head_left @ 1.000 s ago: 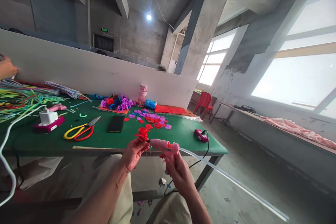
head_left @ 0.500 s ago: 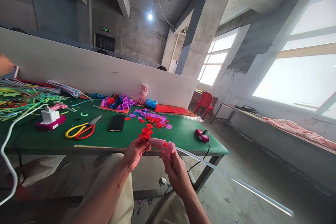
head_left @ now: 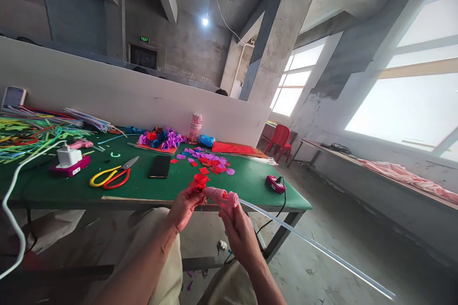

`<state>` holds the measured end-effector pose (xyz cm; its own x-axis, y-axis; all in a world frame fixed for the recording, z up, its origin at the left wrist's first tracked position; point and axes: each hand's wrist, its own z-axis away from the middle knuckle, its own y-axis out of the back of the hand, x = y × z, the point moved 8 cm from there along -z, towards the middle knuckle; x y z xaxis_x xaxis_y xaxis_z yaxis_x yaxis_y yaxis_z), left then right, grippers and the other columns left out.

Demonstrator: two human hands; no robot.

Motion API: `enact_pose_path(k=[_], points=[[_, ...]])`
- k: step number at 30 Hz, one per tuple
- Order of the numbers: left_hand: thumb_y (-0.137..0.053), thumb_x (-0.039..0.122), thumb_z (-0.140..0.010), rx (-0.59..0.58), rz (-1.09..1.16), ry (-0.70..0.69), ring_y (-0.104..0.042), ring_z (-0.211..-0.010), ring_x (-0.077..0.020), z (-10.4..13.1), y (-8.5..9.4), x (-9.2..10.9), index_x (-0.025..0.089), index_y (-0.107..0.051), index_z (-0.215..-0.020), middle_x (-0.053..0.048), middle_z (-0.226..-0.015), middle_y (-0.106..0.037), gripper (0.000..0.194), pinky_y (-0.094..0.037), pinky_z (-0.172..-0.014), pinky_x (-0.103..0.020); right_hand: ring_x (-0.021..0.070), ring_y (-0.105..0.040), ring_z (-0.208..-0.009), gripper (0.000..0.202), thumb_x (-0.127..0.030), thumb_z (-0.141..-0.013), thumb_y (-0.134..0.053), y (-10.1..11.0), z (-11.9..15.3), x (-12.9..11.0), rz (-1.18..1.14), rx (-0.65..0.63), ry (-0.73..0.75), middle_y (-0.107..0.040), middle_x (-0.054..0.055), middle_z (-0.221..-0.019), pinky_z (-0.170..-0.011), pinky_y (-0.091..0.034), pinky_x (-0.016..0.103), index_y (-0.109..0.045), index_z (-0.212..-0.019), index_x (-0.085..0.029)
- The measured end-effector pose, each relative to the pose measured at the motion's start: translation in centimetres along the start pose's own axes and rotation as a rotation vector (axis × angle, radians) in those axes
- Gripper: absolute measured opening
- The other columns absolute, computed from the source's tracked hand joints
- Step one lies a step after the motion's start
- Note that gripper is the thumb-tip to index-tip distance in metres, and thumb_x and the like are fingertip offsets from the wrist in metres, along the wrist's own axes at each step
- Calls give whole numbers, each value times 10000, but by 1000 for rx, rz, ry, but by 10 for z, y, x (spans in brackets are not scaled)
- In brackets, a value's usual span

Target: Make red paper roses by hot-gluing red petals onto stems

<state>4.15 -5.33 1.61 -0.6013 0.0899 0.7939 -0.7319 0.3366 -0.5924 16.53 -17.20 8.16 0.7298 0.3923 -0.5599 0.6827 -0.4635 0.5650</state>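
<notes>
My left hand (head_left: 185, 207) pinches a red paper flower (head_left: 199, 181) by its base, just past the table's front edge. Wrapped round the handle of a pink glue gun (head_left: 219, 195) is my right hand (head_left: 241, 231). The gun's nozzle points left and meets the flower's underside; whether it touches is hidden by my fingers. A long clear glue stick (head_left: 315, 244) runs out of the gun's back, down to the right. Beyond my hands, loose red and purple petals (head_left: 214, 164) lie scattered on the green table (head_left: 243, 188).
Yellow-and-red-handled scissors (head_left: 113, 175) and a black phone (head_left: 159, 167) lie to the left. Behind are a heap of curled petals (head_left: 162, 139) and a pink bottle (head_left: 195, 127). Power sockets (head_left: 275, 184) (head_left: 71, 167) sit at both sides, beside coloured stems (head_left: 39, 128).
The hand at the far left edge has gone from view, and a phone leaning on the partition there shows fully. My hands, the flower and the glue gun have hardly moved.
</notes>
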Motion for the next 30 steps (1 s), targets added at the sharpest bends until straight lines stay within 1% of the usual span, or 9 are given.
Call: enact_pose_path(k=[3,7,9,11,14,16,23,28,30], points=[[-800,239,-610,0,-4,0,-588,-710,-128,0,0,0,158,-726,-799,-35,-789,-695,219,-454,-701,-270,199,-655,-745,445,-251,-912,-430,-2,1,1,14,-18,-5,-698,69,-901,-623,-489,263,-398,-1352,-193],[-792,244,-619,0,-10,1,-594,-724,-141,0,-1,0,154,-726,-809,-44,-801,-695,220,-453,-700,-278,200,-663,-860,455,-231,-912,-425,-1,0,-3,-23,-21,24,-683,85,-1047,-685,-503,258,-380,-1364,-210],[-789,243,-622,2,-8,-2,-596,-732,-146,1,-1,1,152,-728,-815,-51,-820,-698,222,-453,-702,-281,197,-660,-891,448,-230,-912,-423,0,-1,-4,-33,-16,32,-675,87,-1079,-714,-506,259,-389,-1358,-211],[-793,242,-616,4,-7,-3,-596,-734,-145,1,-1,1,153,-729,-812,-52,-818,-699,225,-455,-704,-282,197,-661,-864,441,-236,-914,-422,0,-1,-4,-28,-14,27,-683,85,-1043,-706,-507,262,-398,-1354,-205],[-802,244,-600,3,-16,-1,-600,-731,-145,1,-1,1,156,-729,-792,-44,-789,-700,224,-460,-710,-285,186,-649,-749,434,-246,-915,-421,-1,0,-2,-11,-25,19,-693,65,-951,-647,-500,261,-406,-1348,-211],[-806,247,-592,5,-15,-2,-603,-731,-144,0,0,1,160,-728,-784,-37,-778,-699,224,-463,-714,-285,180,-641,-721,448,-244,-913,-424,-1,1,-2,-9,-22,20,-693,55,-936,-634,-495,261,-389,-1359,-218],[-797,250,-610,-3,-12,-3,-592,-717,-129,-1,1,-1,161,-729,-813,-35,-799,-692,232,-467,-710,-272,197,-671,-832,424,-240,-908,-435,0,0,-2,-51,4,1,-688,75,-1039,-690,-512,263,-427,-1332,-218],[-786,254,-627,-21,-24,-11,-593,-724,-140,-1,0,-1,163,-730,-816,-40,-788,-692,217,-464,-705,-273,223,-652,-989,499,-219,-905,-439,-2,2,-3,-25,6,40,-656,101,-1153,-769,-523,293,-350,-1395,-206],[-783,258,-632,-23,-22,-9,-592,-725,-141,0,-1,0,162,-730,-811,-43,-795,-695,209,-464,-707,-276,229,-647,-1010,513,-216,-904,-441,-2,2,-4,-15,17,45,-659,106,-1152,-788,-526,306,-338,-1406,-197]])
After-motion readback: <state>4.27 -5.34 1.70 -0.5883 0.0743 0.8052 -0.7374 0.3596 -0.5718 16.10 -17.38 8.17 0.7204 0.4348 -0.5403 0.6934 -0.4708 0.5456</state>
